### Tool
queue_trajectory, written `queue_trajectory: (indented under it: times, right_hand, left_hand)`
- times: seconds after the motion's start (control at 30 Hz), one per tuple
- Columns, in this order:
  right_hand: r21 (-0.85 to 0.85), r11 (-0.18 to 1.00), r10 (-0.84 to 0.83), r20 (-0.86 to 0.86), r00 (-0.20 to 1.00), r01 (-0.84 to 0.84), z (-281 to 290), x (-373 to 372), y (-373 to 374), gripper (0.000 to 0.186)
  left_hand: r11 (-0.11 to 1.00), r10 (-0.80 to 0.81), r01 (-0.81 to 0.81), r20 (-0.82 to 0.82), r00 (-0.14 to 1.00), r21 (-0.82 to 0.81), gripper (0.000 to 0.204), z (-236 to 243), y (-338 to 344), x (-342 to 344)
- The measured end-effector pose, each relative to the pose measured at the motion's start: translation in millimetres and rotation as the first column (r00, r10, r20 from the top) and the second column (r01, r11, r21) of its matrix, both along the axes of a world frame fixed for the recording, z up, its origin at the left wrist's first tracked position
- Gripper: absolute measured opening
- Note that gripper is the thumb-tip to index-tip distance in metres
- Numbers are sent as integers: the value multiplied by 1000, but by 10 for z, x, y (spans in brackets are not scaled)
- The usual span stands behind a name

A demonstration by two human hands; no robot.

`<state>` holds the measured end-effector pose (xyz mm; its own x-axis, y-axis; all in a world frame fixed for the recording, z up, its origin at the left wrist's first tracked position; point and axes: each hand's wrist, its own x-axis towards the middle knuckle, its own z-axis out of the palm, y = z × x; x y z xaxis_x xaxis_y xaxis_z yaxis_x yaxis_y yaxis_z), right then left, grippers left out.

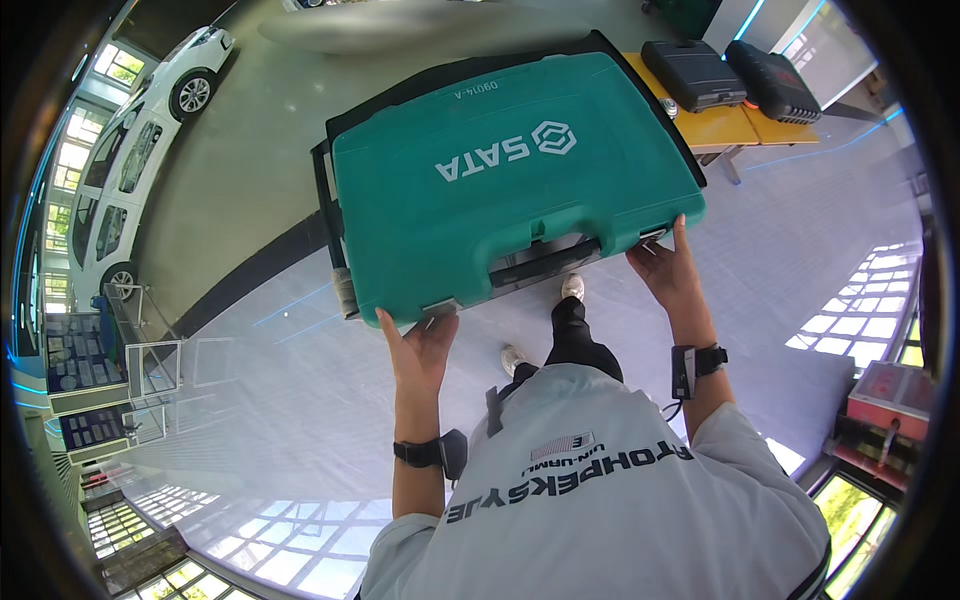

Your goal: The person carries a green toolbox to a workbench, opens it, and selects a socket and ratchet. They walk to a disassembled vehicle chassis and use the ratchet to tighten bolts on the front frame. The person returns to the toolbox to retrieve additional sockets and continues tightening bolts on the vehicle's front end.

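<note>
A large green plastic case with a black handle lies flat in front of me, on top of a black-framed object that is mostly hidden beneath it. My left hand grips the near left corner, thumb up along the rim and fingers at the latch underneath. My right hand holds the near right corner in the same way, fingers curled at the other latch. Both forearms, each with a black wrist device, reach up from my white shirt.
A yellow table at the upper right carries two dark hard cases. A white car stands at the left, with metal-framed displays below it. A red boxy unit is at the right. My shoes show on the pale glossy floor.
</note>
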<state>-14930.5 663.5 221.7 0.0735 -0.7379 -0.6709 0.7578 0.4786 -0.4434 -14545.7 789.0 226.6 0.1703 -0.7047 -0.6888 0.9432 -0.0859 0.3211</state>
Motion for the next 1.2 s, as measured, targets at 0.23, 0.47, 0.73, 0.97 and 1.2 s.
queue_trajectory:
  times: [0.23, 0.47, 0.73, 0.97, 1.2]
  right_hand:
    - [-7, 1000, 4, -96, 995, -5, 116, 96, -94, 67]
    - [-82, 996, 4, -283, 959, -28, 12, 140, -101, 39]
    - [-106, 988, 76, -286, 955, -110, 157, 296, -102, 33]
    - [-328, 795, 279, -550, 787, -511, 466, -595, 111, 28]
    - [-213, 273, -777, -624, -84, -938, 886, -615, -285, 63]
  left_hand:
    - [998, 27, -39, 206, 978, 55, 65, 68, -124, -264]
    - [990, 129, -140, 320, 938, 9, 62, 26, -175, -467]
    - [929, 296, -354, 353, 888, 111, 60, 15, -278, -404]
    - [900, 336, -403, 325, 884, 164, 49, 101, -416, -475]
    - [875, 449, -483, 303, 841, 42, 24, 901, -488, -424]
